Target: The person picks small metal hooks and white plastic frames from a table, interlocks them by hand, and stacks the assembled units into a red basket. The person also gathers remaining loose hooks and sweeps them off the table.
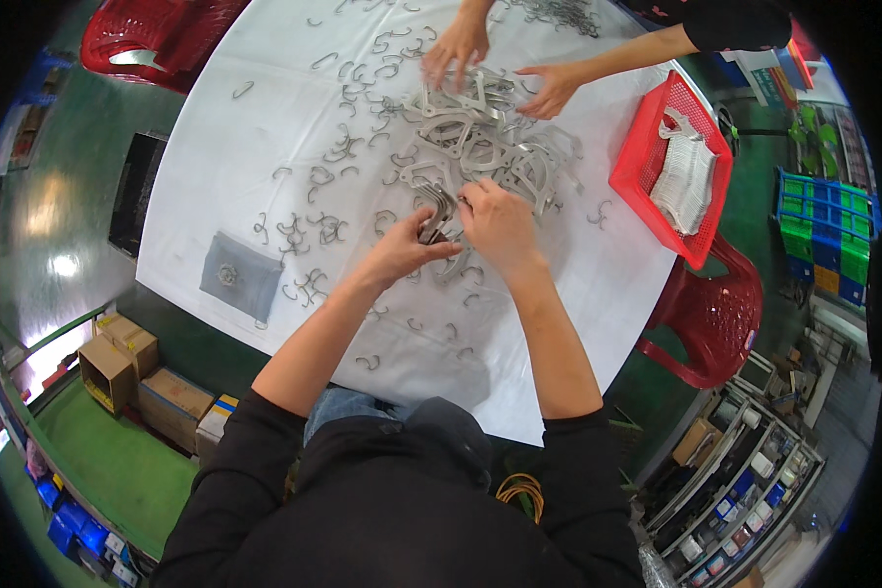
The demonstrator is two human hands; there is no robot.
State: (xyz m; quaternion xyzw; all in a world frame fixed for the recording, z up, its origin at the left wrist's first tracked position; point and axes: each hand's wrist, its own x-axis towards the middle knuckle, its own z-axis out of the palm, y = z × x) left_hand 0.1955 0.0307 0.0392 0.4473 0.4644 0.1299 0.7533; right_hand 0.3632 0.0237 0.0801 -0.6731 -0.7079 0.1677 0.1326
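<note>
My left hand [407,247] is closed around a small stack of curved grey metal pieces [440,212], held above the table just short of a pile. Beside it, my right hand [500,225] has its fingers pinched at the stack's right edge; what they grip is too small to make out. Beyond both hands lies the heap of flat, looped metal brackets [451,132]. Thin C-shaped metal hooks [343,147] are scattered over the white tabletop [216,186], mostly to the left of the heap. Another person's hands [556,90] reach into the heap's far side.
On the right edge of the table stands a red plastic basket [625,162] with stacked pale metal pieces inside. A grey plastic bag [242,277] lies at the left. Red chairs [717,312] stand by the table, and cardboard boxes [171,404] sit at the lower left.
</note>
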